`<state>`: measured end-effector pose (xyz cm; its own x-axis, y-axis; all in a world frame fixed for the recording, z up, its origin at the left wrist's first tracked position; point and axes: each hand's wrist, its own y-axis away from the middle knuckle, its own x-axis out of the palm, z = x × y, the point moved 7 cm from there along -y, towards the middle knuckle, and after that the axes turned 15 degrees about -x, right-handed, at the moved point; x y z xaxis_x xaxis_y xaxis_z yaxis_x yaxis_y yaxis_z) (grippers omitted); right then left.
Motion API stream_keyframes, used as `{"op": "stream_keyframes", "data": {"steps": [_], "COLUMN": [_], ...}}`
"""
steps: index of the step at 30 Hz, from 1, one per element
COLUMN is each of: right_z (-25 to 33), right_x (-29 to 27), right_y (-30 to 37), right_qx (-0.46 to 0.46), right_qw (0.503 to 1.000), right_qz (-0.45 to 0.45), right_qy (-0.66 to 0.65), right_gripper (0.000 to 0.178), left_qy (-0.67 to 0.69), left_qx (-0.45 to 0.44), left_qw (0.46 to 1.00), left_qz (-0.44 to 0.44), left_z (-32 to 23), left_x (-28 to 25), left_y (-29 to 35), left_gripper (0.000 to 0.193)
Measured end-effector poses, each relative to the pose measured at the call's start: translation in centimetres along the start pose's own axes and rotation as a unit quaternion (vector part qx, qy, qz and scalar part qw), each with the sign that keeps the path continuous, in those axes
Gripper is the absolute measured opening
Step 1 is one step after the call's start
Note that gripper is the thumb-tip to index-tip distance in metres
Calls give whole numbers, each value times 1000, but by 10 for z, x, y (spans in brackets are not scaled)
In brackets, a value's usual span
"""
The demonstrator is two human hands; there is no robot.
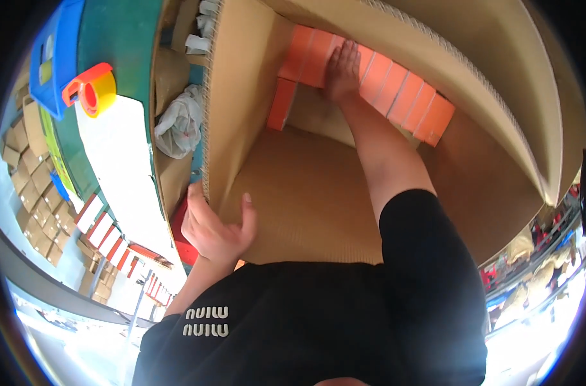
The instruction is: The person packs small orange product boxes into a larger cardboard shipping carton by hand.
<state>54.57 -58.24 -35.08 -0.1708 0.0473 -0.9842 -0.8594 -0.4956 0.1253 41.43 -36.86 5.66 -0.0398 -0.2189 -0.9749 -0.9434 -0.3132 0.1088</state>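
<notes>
A large open cardboard box stands in front of me. Along its far side runs a row of small orange boxes, with another orange box at the row's left end, nearer to me. My right hand reaches deep inside and lies on the row, fingers stretched out and close together, grasping nothing. At the near left corner, my left hand straddles the carton's wall, fingers bent around the outside and thumb on the inner side.
Left of the carton, a clear plastic bag sits among brown cardboard. Farther left are a red-and-yellow tape dispenser, a blue plastic bin and a white sheet on a green surface. Stacked cartons stand beyond. A raised flap borders the far right.
</notes>
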Motion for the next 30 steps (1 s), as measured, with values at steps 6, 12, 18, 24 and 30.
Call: {"op": "stream_keyframes", "data": {"steps": [6,12,18,24,30], "right_z": [-3,-80,-182,-122,-190], "right_x": [-32,-12,72,29,84], "right_y": [18,207,309,250,237], "right_qx": [-86,623,585,738,692], "right_qw": [988,649,201,296,318], "right_qz": [44,-160,-416,-350,-349], "right_qy": [-123,-408,-667,-496,-546], "right_gripper": [92,37,49,48,58], "left_qy": [9,0,5,3,36], "left_qx": [-8,-45,-57,-76,-74], "left_qw": [999,999,998,997,997], "left_qz": [-43,-27,-19,-30,-12], "left_z": [6,4,-4,2,-4], "left_x": [-6,-12,-2,-9,2], "left_y": [13,16,10,21,12], "left_gripper": [64,54,51,51,48]}}
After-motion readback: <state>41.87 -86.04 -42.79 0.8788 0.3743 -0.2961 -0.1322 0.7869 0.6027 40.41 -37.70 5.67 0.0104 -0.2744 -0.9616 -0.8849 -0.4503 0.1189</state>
